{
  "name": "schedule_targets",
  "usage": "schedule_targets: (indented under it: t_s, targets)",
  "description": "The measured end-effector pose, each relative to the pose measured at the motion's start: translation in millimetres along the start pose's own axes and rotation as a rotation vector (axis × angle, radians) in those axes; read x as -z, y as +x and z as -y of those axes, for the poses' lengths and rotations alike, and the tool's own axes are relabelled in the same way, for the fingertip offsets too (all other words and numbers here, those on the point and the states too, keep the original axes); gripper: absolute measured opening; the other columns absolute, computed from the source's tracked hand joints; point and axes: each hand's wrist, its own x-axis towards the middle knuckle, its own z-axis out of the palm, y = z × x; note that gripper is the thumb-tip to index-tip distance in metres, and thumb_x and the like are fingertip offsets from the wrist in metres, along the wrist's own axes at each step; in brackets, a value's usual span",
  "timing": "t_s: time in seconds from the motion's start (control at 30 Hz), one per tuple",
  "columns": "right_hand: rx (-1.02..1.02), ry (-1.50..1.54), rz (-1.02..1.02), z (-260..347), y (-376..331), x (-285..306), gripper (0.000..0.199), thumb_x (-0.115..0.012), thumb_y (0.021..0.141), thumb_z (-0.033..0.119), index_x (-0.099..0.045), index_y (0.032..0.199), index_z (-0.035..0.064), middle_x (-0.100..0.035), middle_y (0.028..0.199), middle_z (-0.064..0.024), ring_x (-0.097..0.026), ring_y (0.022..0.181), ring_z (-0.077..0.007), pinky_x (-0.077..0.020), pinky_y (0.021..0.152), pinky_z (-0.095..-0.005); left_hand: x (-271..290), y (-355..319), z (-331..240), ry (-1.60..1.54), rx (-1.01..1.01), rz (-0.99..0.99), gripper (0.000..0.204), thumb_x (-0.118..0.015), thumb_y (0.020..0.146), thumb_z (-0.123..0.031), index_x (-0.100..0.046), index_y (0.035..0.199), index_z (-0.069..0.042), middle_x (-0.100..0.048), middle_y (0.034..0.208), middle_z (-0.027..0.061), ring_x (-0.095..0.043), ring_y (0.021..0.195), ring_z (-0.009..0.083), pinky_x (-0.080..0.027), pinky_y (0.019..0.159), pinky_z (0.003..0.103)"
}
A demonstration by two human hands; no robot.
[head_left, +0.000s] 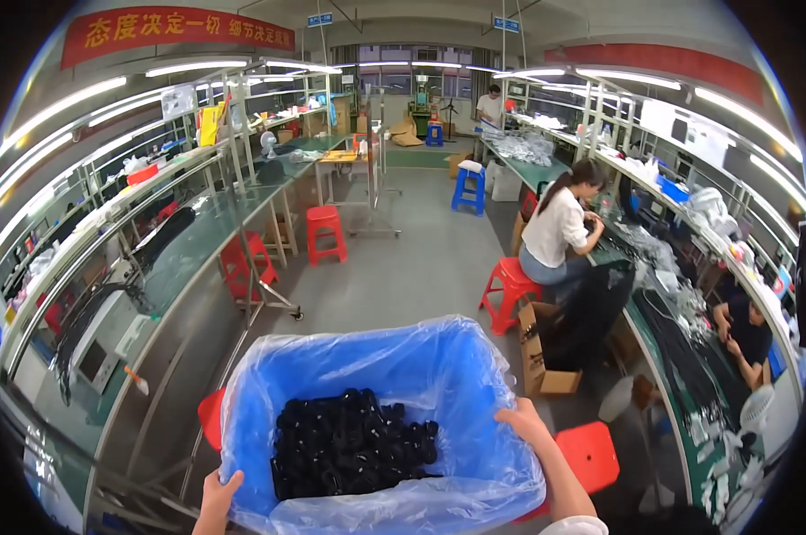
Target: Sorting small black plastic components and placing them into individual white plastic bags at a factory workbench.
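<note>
Between my hands is a blue plastic bin lined with a clear plastic bag. A heap of small glossy black parts lies in it, mostly toward the left and middle; their exact kind is too small to tell. My left hand grips the bin's near left side, thumb over the rim. On the right side, my right hand is closed over the rim and the liner. The undersides of both hands are hidden by the bin.
Green workbenches run along the left and right, with a grey aisle floor between. Red stools and an open cardboard box stand beside the aisle. A seated person works at the right bench; others are farther off.
</note>
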Motion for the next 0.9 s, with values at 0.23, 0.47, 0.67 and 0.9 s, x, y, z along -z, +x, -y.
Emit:
schedule_targets:
  t_s: [0.23,0.47,0.67,0.9]
  targets:
    - [-0.053,0.055,-0.044,74.8,221.4,38.0,0.038,-0.070,0.074,0.015,-0.066,0.103,-0.0087,-0.070,0.091,-0.0141,-0.067,0.084,-0.0215,-0.0524,0.077,-0.0343,-116.2,229.4,-84.1,0.007,0.038,0.085,0.050,-0.078,0.084,-0.025,-0.061,0.119,0.007,-0.068,0.102,0.0109,-0.064,0.092,0.0192,-0.051,0.084,0.035]
    - [-0.040,0.007,-0.096,146.1,473.6,69.3,0.032,-0.068,0.076,0.015,-0.068,0.099,-0.0074,-0.070,0.085,-0.0112,-0.067,0.078,-0.0187,-0.0520,0.074,-0.0313,-255.2,473.6,-105.6,0.096,0.014,0.149,0.055,-0.078,0.083,-0.025,-0.058,0.121,0.010,-0.067,0.107,0.0149,-0.065,0.095,0.0210,-0.051,0.085,0.037]
    - [0.008,0.000,-0.035,166.2,700.8,88.8,0.029,-0.068,0.078,0.016,-0.070,0.096,-0.0062,-0.070,0.084,-0.0096,-0.066,0.075,-0.0163,-0.0509,0.071,-0.0295,-343.2,664.8,-178.2,-0.076,0.115,0.150,0.054,-0.078,0.083,-0.027,-0.060,0.119,0.009,-0.068,0.105,0.0145,-0.066,0.091,0.0213,-0.052,0.084,0.038]
    - [-0.022,0.081,-0.268,205.9,893.6,120.3,0.029,-0.069,0.079,0.021,-0.071,0.093,-0.0037,-0.069,0.080,-0.0068,-0.064,0.070,-0.0152,-0.0497,0.067,-0.0303,-500.7,929.1,-272.1,0.013,0.047,0.268,0.059,-0.079,0.081,-0.038,-0.064,0.111,0.010,-0.069,0.099,0.0135,-0.066,0.088,0.0188,-0.052,0.080,0.033]
